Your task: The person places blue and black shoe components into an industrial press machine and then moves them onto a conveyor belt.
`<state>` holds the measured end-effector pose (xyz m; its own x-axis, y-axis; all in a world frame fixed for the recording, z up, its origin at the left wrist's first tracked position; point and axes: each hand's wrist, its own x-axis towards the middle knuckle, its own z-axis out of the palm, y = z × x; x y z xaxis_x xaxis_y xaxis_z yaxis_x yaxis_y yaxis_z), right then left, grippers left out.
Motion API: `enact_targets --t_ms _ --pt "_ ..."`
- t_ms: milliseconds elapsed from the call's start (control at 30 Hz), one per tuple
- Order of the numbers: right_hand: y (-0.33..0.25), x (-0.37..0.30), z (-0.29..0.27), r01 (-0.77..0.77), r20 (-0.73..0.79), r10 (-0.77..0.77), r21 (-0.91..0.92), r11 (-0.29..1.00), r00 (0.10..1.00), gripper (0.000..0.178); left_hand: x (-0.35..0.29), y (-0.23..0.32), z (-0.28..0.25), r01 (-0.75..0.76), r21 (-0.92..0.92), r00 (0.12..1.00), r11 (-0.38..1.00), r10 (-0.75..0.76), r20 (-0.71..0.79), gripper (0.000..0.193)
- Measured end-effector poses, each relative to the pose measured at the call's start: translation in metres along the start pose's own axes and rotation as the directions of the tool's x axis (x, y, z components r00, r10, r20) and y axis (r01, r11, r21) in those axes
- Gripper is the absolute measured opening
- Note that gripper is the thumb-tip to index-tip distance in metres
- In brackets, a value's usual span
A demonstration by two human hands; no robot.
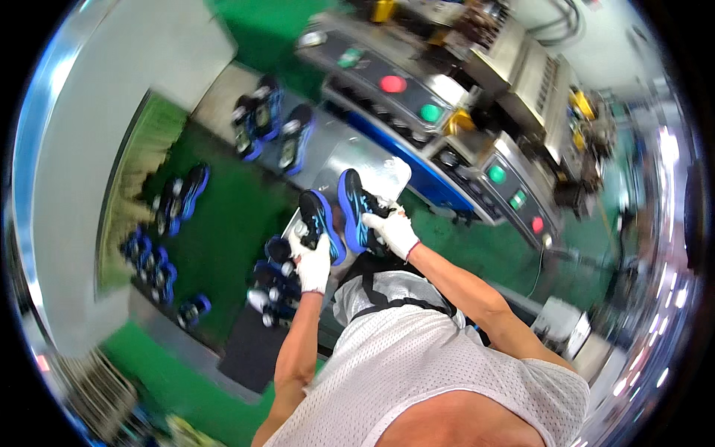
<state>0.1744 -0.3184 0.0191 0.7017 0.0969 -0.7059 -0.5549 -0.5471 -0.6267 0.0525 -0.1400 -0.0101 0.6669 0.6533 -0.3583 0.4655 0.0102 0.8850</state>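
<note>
Both hands wear white gloves, and each has a black sports shoe with a blue-purple sole in its grip. My left hand (313,267) is closed round the heel end of the left shoe (319,216). The right shoe (354,203) is in my right hand (395,232), whose fingers lie across its side near the opening. The two shoes are side by side, toes away from me, soles turned in toward each other. They are held over a metal tray or table edge (383,171) in front of my body.
More shoes (296,138) stand on a grey surface ahead, and others (182,197) sit on a green belt to the left, running into a brush-curtained opening (138,186). A shoe cluster (274,287) is by my left forearm. Machines with a button panel (410,93) stand ahead right.
</note>
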Motion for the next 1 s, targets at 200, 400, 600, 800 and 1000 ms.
enact_targets --t_ms 200,400,600,800,1000 --pt "0.077 -0.103 -0.131 0.294 -0.483 -0.075 0.395 0.870 0.872 0.064 -0.067 0.104 0.137 -0.481 -0.028 0.693 0.876 0.400 0.599 0.070" --pt "0.197 -0.274 -0.204 0.429 -0.712 0.361 0.670 0.606 0.602 0.061 -0.232 0.128 0.232 -0.576 -0.215 0.119 0.789 0.341 0.933 0.069" --pt "0.311 -0.449 -0.207 0.674 -0.543 0.839 0.608 0.419 -0.032 0.061 -0.449 0.163 0.315 -0.484 -0.485 -0.550 0.728 0.178 0.816 0.069" --pt "0.407 -0.548 -0.241 0.103 -0.490 0.642 0.742 0.662 -0.590 0.074 -0.649 0.109 0.415 -0.444 -0.741 -0.762 0.503 0.224 0.608 0.069" --pt "0.535 -0.537 -0.303 -0.157 -0.490 0.657 0.852 0.499 -0.573 0.076 -0.733 0.044 0.512 -0.371 -0.823 -0.778 0.429 0.341 0.528 0.068"
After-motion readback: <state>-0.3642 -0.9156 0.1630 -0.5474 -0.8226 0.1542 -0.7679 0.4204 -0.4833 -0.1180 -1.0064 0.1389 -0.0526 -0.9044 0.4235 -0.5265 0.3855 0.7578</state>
